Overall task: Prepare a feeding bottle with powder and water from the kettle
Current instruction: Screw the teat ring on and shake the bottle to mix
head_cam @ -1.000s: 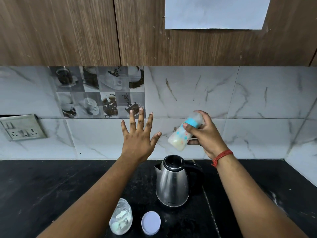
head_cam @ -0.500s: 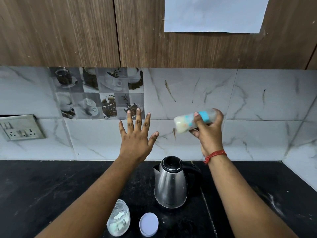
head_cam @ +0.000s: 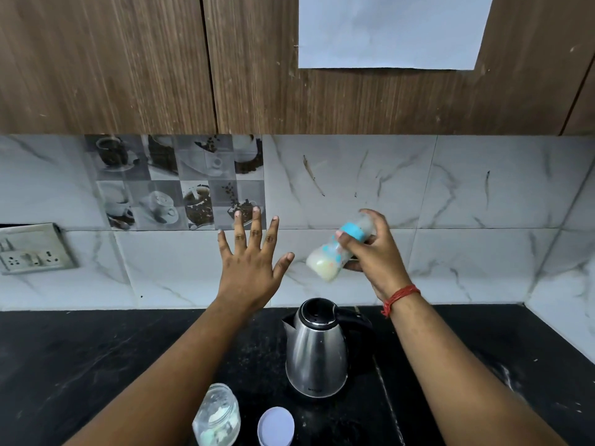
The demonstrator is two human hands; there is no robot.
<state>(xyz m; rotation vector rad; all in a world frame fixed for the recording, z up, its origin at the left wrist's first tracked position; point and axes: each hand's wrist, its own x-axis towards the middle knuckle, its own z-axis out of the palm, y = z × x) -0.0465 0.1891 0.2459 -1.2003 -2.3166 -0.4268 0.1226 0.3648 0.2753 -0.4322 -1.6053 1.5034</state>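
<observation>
My right hand grips a feeding bottle with a blue collar, tilted so its base points down-left; the bottle holds milky white liquid and looks blurred. It hangs in the air above the steel kettle, which stands on the black counter with its lid shut. My left hand is raised to the left of the bottle, palm away, fingers spread, holding nothing. An open glass jar with white powder stands near the front edge, its round lid lying beside it.
A tiled marble backsplash rises behind the counter, with a wall socket at the left. Wooden cabinets hang overhead, a sheet of paper stuck on one door. A side wall closes the counter's right end.
The bottle swung from tilted down-left to nearly level and back to tilted down-left in my right hand. My left hand stayed raised and spread.
</observation>
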